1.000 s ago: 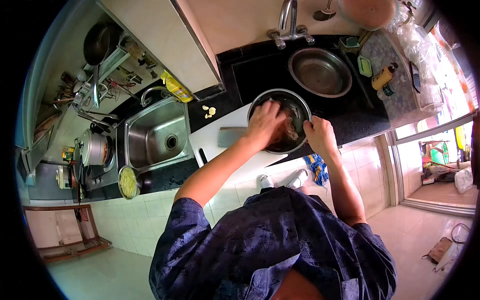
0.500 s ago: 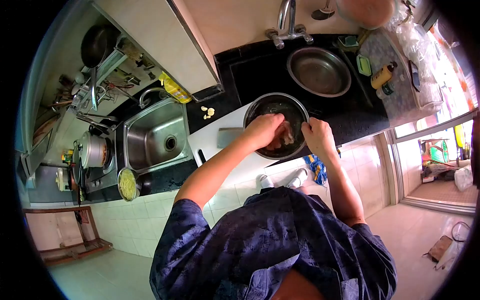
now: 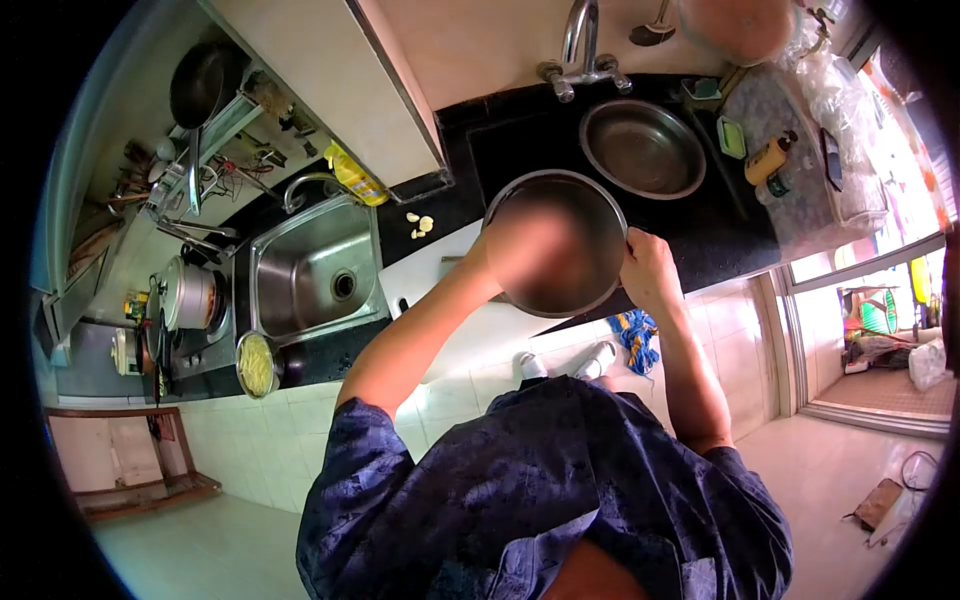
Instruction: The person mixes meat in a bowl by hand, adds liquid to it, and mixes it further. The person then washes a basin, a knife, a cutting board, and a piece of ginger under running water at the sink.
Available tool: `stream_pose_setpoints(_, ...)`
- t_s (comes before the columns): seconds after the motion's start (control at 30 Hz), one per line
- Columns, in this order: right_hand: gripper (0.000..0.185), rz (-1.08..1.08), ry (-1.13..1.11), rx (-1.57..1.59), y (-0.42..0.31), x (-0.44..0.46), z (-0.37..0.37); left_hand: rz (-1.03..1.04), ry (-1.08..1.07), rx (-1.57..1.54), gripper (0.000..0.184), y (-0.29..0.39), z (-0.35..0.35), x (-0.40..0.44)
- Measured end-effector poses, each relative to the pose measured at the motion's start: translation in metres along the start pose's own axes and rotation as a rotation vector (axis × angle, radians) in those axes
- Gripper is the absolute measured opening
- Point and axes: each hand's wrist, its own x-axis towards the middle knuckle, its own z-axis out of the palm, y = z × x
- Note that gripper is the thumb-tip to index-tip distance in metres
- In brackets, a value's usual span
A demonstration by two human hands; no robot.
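So the right hand (image 3: 650, 268) had the side of a dark metal bowl (image 3: 560, 314), fingers and thumb pinched together on the rim right beside it. The left hand (image 3: 528, 250) was down inside that same bowl, but it was a total smear, so I honestly couldn't tell if its fingers were spread or closed on something, and whatever was in there with it was too blurred to make out. Just left of that hand, a white board (image 3: 425, 270) stuck out from under the bowl's outline, with a few pale pieces (image 3: 424, 224) on the dark counter past its far edge. Further left of the same hand was a steel sink (image 3: 320, 265). A wide metal basin (image 3: 643, 150) sat straight beyond the right hand, and a blue and yellow bundle (image 3: 635, 340) was down low, nearer the body than that hand.
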Motion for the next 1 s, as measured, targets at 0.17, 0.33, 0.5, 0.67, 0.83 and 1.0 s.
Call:
stream_pose_setpoints(0.17, 0.029, 0.008, 0.006, -0.045, -0.01, -0.004, -0.018, -0.007, -0.009, -0.328, 0.017, 0.03, 0.007, -0.008)
stream_pose_setpoints(0.33, 0.031, -0.036, 0.033, -0.067, -0.01, -0.007, -0.017, 0.032, -0.043, 0.647, 0.022, 0.023, -0.007, -0.001)
stream_pose_setpoints(0.5, 0.031, -0.036, 0.058, -0.058, -0.007, -0.01, -0.015, 0.217, 0.092, 0.289, 0.014, 0.006, 0.013, -0.023)
stream_pose_setpoints(0.67, 0.03, -0.054, 0.063, -0.07, -0.005, -0.012, -0.019, 0.173, 0.078, 0.52, 0.032, 0.008, -0.006, -0.048)
stream_pose_setpoints(0.83, 0.027, -0.078, 0.041, -0.048, -0.017, -0.016, -0.012, 0.195, 0.221, 0.643, 0.03, 0.017, 0.011, -0.061)
stream_pose_setpoints(1.0, 0.027, -0.123, 0.045, -0.041, -0.023, -0.014, -0.004, 0.272, 0.303, 0.415, 0.037, 0.05, 0.031, -0.052)
